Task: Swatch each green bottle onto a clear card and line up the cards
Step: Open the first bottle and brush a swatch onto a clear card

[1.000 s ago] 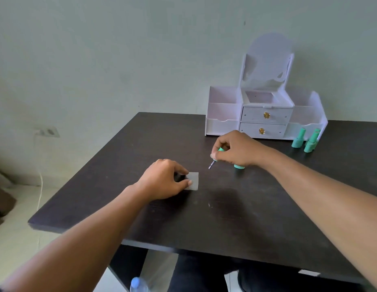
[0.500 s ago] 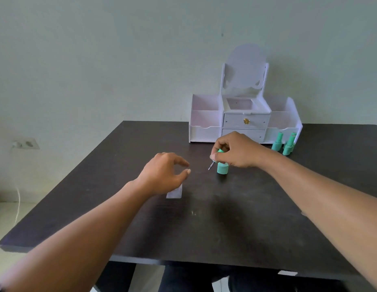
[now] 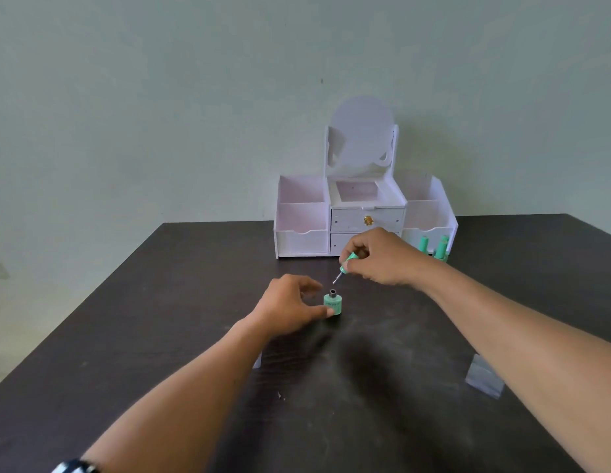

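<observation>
Green and uncapped, the open bottle (image 3: 333, 303) stands upright near the middle of the dark table (image 3: 160, 302), its dark neck exposed. The left hand (image 3: 288, 307) cups beside it. The thumb tip touches the base and the loosely curved fingers (image 3: 311, 286) sit just apart, so the hand steadies the bottle without gripping it. Just behind and above, the right hand (image 3: 381, 256) pinches the cap brush (image 3: 347, 262), its thin stem angled down toward the neck.

The step looks like a dip or a recap; which one cannot be told. Either way, the next move needs the stem lined up with that narrow neck and a firmer left-hand hold so the bottle does not tip.

One clear card (image 3: 483, 380) lies well apart to the right, partly under the right forearm. A sliver of a second card (image 3: 257, 361) shows beside the left forearm. Two capped bottles (image 3: 433, 247) wait against the white organizer (image 3: 302, 230) at the back. Bare tabletop lies between the bottle and the cards, though a swinging forearm could drag either card.
</observation>
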Demonstrator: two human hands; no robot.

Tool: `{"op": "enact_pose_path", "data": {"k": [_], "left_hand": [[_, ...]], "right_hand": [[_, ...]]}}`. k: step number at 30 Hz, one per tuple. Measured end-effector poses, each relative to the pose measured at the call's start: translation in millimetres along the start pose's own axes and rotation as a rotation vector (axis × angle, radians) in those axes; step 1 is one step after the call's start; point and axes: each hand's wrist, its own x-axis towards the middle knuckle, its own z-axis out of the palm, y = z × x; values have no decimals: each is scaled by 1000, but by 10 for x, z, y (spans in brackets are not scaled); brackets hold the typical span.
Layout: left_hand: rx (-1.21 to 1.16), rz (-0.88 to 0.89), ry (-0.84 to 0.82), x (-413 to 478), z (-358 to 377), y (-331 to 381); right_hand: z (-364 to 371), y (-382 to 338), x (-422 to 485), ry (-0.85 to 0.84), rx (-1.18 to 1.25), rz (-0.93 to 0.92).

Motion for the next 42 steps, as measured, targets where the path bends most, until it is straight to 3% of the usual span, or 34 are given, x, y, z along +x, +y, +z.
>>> {"op": "enact_pose_path", "data": {"k": [18,26,30,33,38,40,42], "left_hand": [[-119,-28,-7,185,153,-105],[-163,-31,-1,200,173,-146],[-151,-16,-28,205,158,-149],[-145,-3,-20,206,156,-160],[-134,8,-6,207,171,-172],[-131,15,-11,208,168,-163],[-139,13,-9,207,165,-156]], "right_hand": [[172,75,138,-64,-100,-11],[358,-18,185,-107,-447,-32],[292,-11,198,-137,-364,2],[255,53,208,-189,-377,-85],[367,-15,158,-30,-679,-198],[337,-58,135,24,-660,-203],[286,-57,133,-39,-603,-192]]}}
